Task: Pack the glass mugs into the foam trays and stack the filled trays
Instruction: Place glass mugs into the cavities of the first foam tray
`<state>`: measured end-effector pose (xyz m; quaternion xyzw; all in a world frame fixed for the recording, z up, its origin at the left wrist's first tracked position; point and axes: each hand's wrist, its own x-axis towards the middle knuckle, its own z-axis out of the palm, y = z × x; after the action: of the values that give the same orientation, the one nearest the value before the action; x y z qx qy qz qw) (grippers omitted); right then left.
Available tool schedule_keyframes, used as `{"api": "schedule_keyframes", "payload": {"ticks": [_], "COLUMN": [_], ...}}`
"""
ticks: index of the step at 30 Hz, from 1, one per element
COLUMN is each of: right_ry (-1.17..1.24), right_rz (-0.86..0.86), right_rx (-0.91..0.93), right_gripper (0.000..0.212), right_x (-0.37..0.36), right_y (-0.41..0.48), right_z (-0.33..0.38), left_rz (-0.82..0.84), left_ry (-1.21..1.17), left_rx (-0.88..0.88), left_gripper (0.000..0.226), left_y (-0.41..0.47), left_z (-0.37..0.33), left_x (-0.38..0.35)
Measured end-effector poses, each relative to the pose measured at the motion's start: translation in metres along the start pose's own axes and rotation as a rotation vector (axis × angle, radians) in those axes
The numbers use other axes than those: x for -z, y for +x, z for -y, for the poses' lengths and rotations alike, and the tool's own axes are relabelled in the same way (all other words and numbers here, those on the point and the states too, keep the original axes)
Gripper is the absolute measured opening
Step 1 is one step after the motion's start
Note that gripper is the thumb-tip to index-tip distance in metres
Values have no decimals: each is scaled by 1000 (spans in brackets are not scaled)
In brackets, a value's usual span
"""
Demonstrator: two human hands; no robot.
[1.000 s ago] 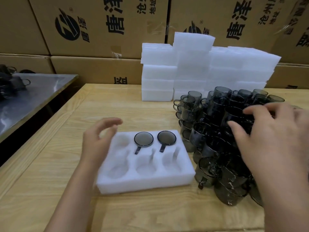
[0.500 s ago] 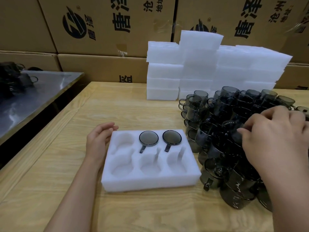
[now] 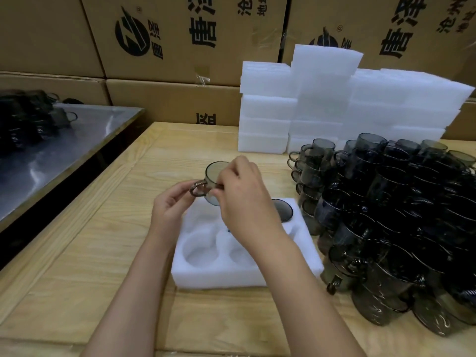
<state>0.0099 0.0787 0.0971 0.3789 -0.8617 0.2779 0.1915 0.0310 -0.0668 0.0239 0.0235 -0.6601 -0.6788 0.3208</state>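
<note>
A wall of printed cardboard boxes (image 3: 180,34) closes off the back, and in front of it lies a pale wooden table (image 3: 103,240) where the work is being done. Both hands meet over the far-left part of an open foam tray (image 3: 219,276), which sits on the wood directly beneath them. Between them, just above the tray, they hold a smoky mug (image 3: 215,172) tipped so that its mouth faces the camera. The left hand (image 3: 171,206) pinches the mug's handle between curled fingers and thumb. The right hand (image 3: 244,199) is curled over the cup's body from the other side, its knuckles facing up.

Just beyond the right wrist, a seated mug (image 3: 283,212) fills the tray's far-right pocket. The near-left pockets, below the left hand, are bare white foam (the middle of the tray is hidden under the right forearm).

To the right of the right hand, a mug heap (image 3: 399,215) of dark glass is piled several layers high. Past both hands, against the boxes, stand foam tray stacks (image 3: 322,99). Well off to the left of the left hand is a steel table (image 3: 77,140) with more dark mugs (image 3: 25,117) on it.
</note>
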Motion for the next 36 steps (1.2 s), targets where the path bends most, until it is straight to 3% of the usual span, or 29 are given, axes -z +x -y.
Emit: {"api": "schedule_keyframes", "payload": {"ticks": [6,9,14,16,19,24,31,36], "right_ry": [257,448,461,502,566,590,361,279], "right_rz": [-62,11,153,178,241,274,334,396], "right_rx": [-79,-139,-79,-86,-102,-111,-54,-42], "right_gripper": [10,9,5,13,19,11,1,9], "right_x": [-19,-18,-19,-20,-27,-33,-39,-39], "right_y": [5,7,8,8,5,2,-2,-4], "right_z": [-6,-14,-28,-30,-32,-37,-37,-34], "left_rz": [-22,12,40,63,111,159,157,128], "left_ry": [-146,-136,-123,-169,-283,-302,-200,-162], "left_rx": [90,111,165,178,234,241,222,264], "left_gripper": [21,15,17,6,27,34,24,31], "left_y": [2,2,5,5,6,5,7,5], "left_z": [3,3,7,7,5,5,14,17], "left_x": [7,11,14,13,13,12,12,11]}}
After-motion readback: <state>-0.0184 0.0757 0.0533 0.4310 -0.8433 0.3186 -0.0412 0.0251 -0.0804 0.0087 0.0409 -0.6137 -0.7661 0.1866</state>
